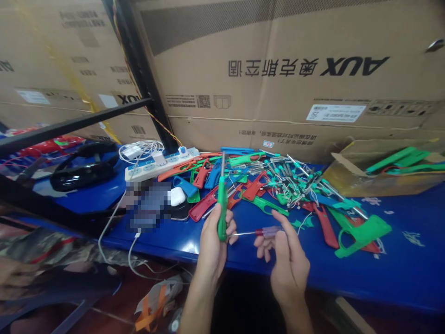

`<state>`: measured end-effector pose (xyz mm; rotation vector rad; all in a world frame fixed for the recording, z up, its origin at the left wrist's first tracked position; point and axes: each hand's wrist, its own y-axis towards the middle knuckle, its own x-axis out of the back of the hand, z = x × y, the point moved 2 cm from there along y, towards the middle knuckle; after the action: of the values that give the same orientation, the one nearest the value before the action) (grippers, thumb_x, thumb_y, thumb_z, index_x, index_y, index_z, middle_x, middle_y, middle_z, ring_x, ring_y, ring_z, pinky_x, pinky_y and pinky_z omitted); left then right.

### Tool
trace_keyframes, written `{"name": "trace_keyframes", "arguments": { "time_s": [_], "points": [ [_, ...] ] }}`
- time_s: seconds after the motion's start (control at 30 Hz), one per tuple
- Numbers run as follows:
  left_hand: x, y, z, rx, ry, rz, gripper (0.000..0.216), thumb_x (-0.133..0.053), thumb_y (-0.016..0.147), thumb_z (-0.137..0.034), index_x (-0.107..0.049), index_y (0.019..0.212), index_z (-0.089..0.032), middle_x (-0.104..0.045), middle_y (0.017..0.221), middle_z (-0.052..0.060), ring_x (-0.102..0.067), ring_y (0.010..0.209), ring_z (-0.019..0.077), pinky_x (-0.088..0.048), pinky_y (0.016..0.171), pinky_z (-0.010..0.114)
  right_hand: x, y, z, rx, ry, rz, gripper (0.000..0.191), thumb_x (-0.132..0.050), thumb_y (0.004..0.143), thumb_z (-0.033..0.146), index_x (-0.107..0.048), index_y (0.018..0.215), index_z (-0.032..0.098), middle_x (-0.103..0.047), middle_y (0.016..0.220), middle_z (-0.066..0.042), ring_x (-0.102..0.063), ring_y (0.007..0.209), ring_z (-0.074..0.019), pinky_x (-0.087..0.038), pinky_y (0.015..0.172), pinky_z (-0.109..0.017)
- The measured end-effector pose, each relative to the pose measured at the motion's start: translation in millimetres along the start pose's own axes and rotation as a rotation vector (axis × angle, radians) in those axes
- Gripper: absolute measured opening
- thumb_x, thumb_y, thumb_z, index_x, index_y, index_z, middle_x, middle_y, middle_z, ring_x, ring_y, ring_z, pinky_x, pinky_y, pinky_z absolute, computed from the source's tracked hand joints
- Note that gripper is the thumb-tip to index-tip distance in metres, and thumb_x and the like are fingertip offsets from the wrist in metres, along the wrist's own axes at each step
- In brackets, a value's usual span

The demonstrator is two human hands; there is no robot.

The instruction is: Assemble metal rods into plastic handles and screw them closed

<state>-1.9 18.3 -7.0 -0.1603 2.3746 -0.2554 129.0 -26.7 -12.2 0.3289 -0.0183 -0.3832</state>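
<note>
My left hand [212,239] is closed around a green long-nosed lighter [222,208], held upright with its metal tube pointing away from me. In my right hand [287,250] is a screwdriver [266,230] with a translucent red-purple handle, its index finger stretched out along it. The shaft points left and its end meets the lower part of the lighter's handle; my fingers hide the exact contact. Behind my hands lie loose lighter shells in several colours, among them a red shell [205,202] and a green shell [267,205].
A heap of metal tubes with wires [295,181] covers the back of the blue table [347,273]. An open carton [375,181] with green parts stands right. Left are a power strip [163,162], a phone [149,208] on a cable and a black rack post [142,69]. Large cartons rise behind.
</note>
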Motion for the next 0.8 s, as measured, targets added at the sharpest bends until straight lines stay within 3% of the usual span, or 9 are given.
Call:
{"name": "trace_keyframes", "arguments": {
  "time_s": [0.27, 0.4, 0.53, 0.63, 0.8],
  "points": [
    [1, -1, -6, 0.036, -0.088, -0.016, 0.044, -0.082, 0.077, -0.044, -0.048, 0.080, -0.017, -0.042, 0.073, -0.005, -0.030, 0.051, 0.0036, -0.026, 0.040, 0.015, 12, 6, -8, -0.053, -0.076, 0.069, 0.025, -0.065, 0.096, 0.042, -0.071, 0.096, 0.018, -0.049, 0.041, 0.008, -0.043, 0.033, -0.0080, -0.033, 0.036, -0.019],
    [1, -1, -4, 0.022, -0.040, -0.006, 0.045, -0.081, 0.078, -0.048, -0.049, 0.079, -0.017, -0.042, 0.073, -0.005, -0.032, 0.051, 0.0041, -0.028, 0.040, 0.016, 5, 2, 0, -0.133, 0.037, 0.044, 0.029, -0.060, 0.099, 0.048, -0.066, 0.094, 0.020, -0.055, 0.047, 0.006, -0.049, 0.040, -0.0091, -0.041, 0.043, -0.020],
    [0, -1, 0, -0.001, 0.002, 0.004, 0.049, -0.079, 0.079, -0.057, -0.050, 0.080, -0.017, -0.043, 0.076, -0.005, -0.034, 0.052, 0.0052, -0.030, 0.040, 0.017, 0, -1, 4, -0.140, 0.184, 0.100, 0.028, -0.058, 0.100, 0.047, -0.062, 0.112, 0.023, -0.068, 0.065, 0.001, -0.059, 0.055, -0.0120, -0.048, 0.052, -0.022],
    [0, 0, 0, 0.000, 0.020, 0.012, 0.048, -0.080, 0.078, -0.054, -0.050, 0.080, -0.017, -0.043, 0.075, -0.005, -0.033, 0.052, 0.0054, -0.030, 0.039, 0.017, 2, 2, -1, -0.168, 0.225, 0.128, 0.028, -0.057, 0.100, 0.046, -0.063, 0.111, 0.022, -0.064, 0.061, 0.002, -0.059, 0.053, -0.0130, -0.048, 0.050, -0.023],
    [1, 1, -1, 0.006, 0.015, 0.003, 0.050, -0.079, 0.079, -0.057, -0.049, 0.076, -0.017, -0.041, 0.073, -0.005, -0.032, 0.051, 0.0048, -0.030, 0.039, 0.017, 10, 13, -9, -0.101, 0.061, 0.058, 0.019, -0.075, 0.089, 0.037, -0.070, 0.091, 0.020, -0.053, 0.054, 0.006, -0.051, 0.042, -0.0087, -0.043, 0.041, -0.020]
  ]
}}
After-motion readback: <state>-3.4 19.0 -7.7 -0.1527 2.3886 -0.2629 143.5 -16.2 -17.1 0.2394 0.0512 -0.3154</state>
